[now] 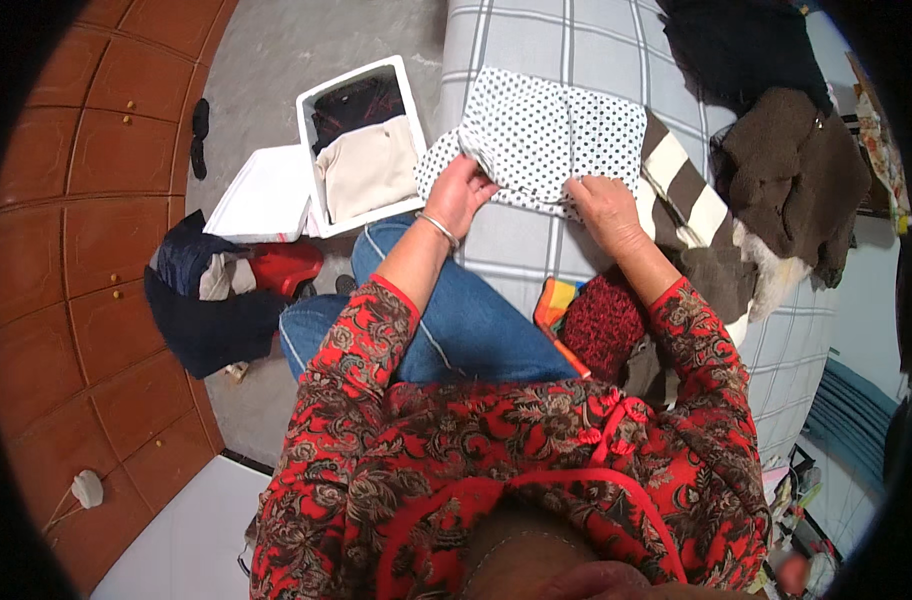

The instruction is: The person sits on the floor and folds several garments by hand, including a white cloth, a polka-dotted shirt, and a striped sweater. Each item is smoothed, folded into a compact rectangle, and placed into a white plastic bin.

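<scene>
A white cloth garment with black polka dots (pixel 531 135) lies partly folded on the checked bedspread (pixel 516 255) in front of me. My left hand (pixel 460 195), with a bangle at the wrist, is at its near left edge; the thumb and fingers look slightly apart, and whether they pinch the fabric is hard to tell. My right hand (pixel 602 206) grips the near edge further right, fingers curled over the cloth. Left of the garment, a white foam box (pixel 304 142) holds a folded beige garment (pixel 370 169) and a dark garment (pixel 358 109).
A white lid (pixel 261 191) leans beside the box. Dark clothes (pixel 216 322) and a red item (pixel 283 266) lie lower left. Right of the polka-dot cloth are a brown-and-white striped garment (pixel 685 176), a brown fleecy garment (pixel 790 176) and a dark red knit (pixel 604 322). Wooden cabinets (pixel 118 157) stand at left.
</scene>
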